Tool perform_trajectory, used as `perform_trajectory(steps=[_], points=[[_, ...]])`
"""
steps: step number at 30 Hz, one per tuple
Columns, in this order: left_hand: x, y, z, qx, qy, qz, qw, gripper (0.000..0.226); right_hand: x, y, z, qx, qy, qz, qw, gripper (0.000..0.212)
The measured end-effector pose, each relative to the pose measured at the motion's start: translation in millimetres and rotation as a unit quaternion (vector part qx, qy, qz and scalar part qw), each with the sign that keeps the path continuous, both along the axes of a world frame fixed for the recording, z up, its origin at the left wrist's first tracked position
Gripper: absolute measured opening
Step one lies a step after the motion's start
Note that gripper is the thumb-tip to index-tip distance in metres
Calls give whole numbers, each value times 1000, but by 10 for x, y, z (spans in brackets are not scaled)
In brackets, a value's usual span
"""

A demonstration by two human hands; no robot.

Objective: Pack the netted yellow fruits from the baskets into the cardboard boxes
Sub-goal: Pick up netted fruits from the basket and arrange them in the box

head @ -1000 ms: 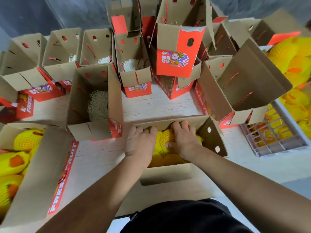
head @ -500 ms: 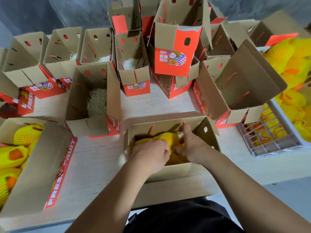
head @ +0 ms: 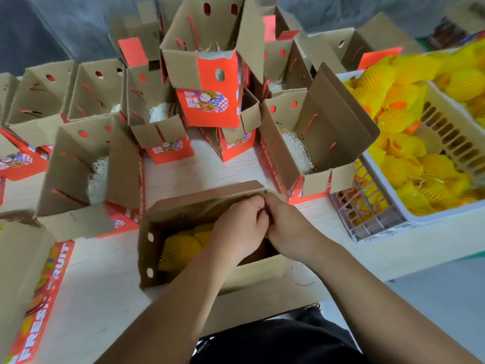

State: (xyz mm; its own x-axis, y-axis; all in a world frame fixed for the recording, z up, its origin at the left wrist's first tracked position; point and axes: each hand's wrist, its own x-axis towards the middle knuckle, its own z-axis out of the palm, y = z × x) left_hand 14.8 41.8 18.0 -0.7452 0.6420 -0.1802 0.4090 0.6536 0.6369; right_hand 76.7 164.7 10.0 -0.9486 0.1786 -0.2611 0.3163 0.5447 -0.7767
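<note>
**Hands leave the fruit and bunch at the box's far edge: this box looks filled**

Head view: both hands have come up off the netted fruit they were settling a moment ago and now meet at the far rim of the near box. Left hand is curled, knuckles up, fingers bunched against the right hand, which is also curled. Both seem to pinch something small at the box's far flap, maybe the red cord handle, but it is hidden between the fingers, so cannot tell what, if anything, is held.

Netted yellow fruits sit inside the near box, left part visible, the rest covered by the forearms. The box now lies further left in frame and its far flap has tipped in toward the hands.

Judgement: filling of this box is likely over and closing or handle work has begun. Plenty left to do: more netted fruit is piled in the white basket at right, and an open box with shredded padding stands just beyond the hands on the table. Another open box stands at left.
</note>
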Motion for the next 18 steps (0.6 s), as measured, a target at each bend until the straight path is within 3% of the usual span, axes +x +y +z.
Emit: perform_trajectory(steps=[2,5,11,14,16,18], points=[[59,405,71,67,-9,9,998,27,109,366,89,-1,65,-45,997,36],[187,1177,181,135,2,-9,991,19,304,1078,236,8,137,-110,984,32],[484,2792,108,182,22,-73,980,16,687,2561,185,34,163,-186,968,23],[460,3289,-62,120,50,-88,987,17,688,3191,-10,87,92,-162,979,33],[387,3431,-217,28,158,-96,982,19,616,3575,-155,157,-3,-125,980,48],[335,3470,-322,-24,228,-88,969,19,515,3932,-271,238,-121,-118,957,57]])
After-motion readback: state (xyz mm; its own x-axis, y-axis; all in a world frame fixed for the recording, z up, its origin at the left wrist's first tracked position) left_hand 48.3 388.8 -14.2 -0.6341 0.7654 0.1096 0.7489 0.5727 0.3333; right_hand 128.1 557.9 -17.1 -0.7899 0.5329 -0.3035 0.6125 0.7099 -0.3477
